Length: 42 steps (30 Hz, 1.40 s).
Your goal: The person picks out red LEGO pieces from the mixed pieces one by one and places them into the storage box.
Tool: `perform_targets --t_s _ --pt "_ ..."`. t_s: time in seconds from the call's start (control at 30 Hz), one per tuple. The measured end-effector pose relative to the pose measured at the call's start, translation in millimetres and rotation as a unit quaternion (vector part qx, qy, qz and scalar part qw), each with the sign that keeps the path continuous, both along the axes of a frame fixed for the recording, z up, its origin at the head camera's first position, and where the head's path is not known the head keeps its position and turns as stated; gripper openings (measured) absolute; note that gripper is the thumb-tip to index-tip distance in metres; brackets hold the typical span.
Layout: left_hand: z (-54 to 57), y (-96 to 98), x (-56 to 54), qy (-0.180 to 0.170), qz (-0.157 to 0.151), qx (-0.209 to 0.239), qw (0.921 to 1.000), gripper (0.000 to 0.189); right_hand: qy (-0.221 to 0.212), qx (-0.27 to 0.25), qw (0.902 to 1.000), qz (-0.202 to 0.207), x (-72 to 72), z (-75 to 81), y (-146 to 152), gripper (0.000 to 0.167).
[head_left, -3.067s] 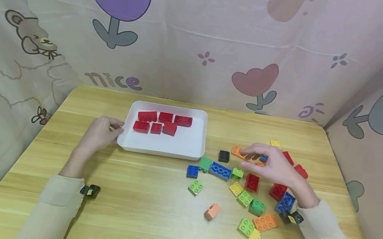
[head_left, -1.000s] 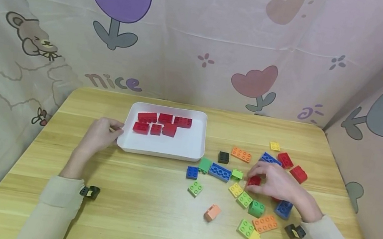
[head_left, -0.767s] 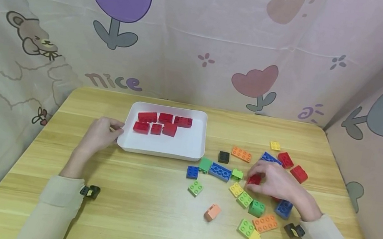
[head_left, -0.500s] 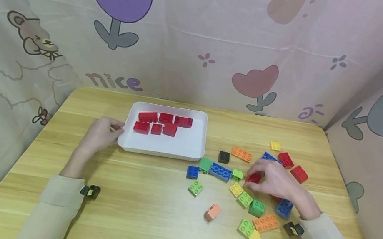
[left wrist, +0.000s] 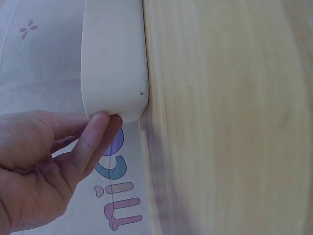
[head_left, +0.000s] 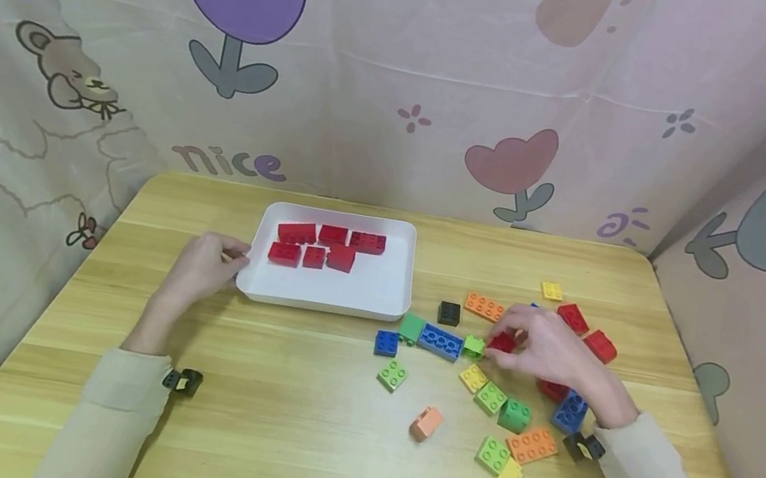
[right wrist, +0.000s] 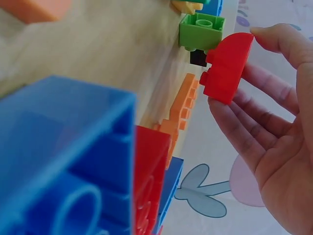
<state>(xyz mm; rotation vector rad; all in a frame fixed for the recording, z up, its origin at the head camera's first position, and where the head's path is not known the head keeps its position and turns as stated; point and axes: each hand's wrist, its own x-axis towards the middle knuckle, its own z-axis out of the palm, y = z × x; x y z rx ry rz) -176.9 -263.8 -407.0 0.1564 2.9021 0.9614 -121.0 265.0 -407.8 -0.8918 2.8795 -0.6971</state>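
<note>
My right hand pinches a red toy brick between thumb and fingers, among the loose bricks right of the tray. In the right wrist view this brick has a curved side, and its studs point toward the table side. A light green brick shows close behind it. At the left, my left hand holds the near left end of a white tray, fingertips at its wall in the left wrist view. Several red bricks lie in two rows inside the tray.
Loose bricks spread over the right of the wooden table: a black one, a long blue one, an orange one, more red ones. A peach brick lies nearer the front. A printed cloth hangs behind.
My right hand came down from above the orange brick onto a red brick, gripped it, and has moved it slightly left and away. The left hand stays at the tray.
</note>
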Motion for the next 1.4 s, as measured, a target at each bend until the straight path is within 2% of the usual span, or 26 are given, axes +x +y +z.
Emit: perform_targets --t_s 0.27,0.5,0.77,1.1,1.4 --pt "1.7 1.1 0.9 -0.006 0.003 0.002 1.0 0.033 0.0 -0.002 1.0 -0.001 -5.9 11.0 -4.5 0.015" --pt "3.0 1.2 1.3 -0.013 0.003 0.008 0.9999 0.034 -0.012 -0.031 0.9994 -0.01 -14.2 22.9 -14.4 0.015" --pt "2.2 0.8 1.0 -0.01 0.005 0.002 0.9999 0.034 -0.01 -0.066 0.9978 -0.002 -24.4 27.5 -27.2 0.014" --pt "0.0 -0.6 0.5 -0.007 0.005 0.002 1.0 0.034 -0.051 -0.127 0.9905 0.013 -37.6 32.2 -40.2 0.014" --pt "-1.7 -1.4 0.4 -0.006 0.003 0.004 1.0 0.034 -0.064 -0.144 0.9875 0.005 -50.6 33.0 -57.9 0.013"
